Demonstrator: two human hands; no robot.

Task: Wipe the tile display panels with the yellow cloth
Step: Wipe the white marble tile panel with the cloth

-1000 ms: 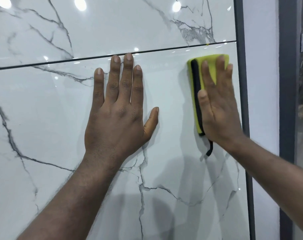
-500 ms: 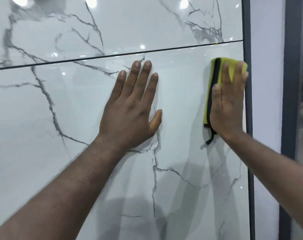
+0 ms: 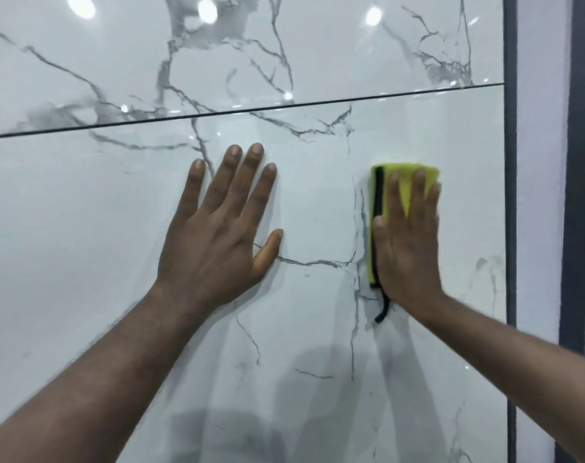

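A glossy white marble-look tile panel (image 3: 84, 262) with grey veins fills the view, with a second panel (image 3: 117, 55) above a thin dark seam. My left hand (image 3: 217, 235) lies flat on the lower panel, fingers straight and spread. My right hand (image 3: 408, 242) presses a folded yellow cloth (image 3: 404, 182) with a black edge flat against the same panel, fingers straight over it. The cloth shows above and to the left of the hand; a black loop hangs below the wrist.
A dark vertical frame strip (image 3: 510, 195) bounds the panels on the right, a short way right of the cloth. Beyond it are a pale wall strip (image 3: 538, 162) and another dark post (image 3: 578, 195). Ceiling lights reflect in the upper panel.
My right hand has slid the cloth down and left, away from the frame strip and the seam. The left hand stays flat on the panel while the view has shifted left.
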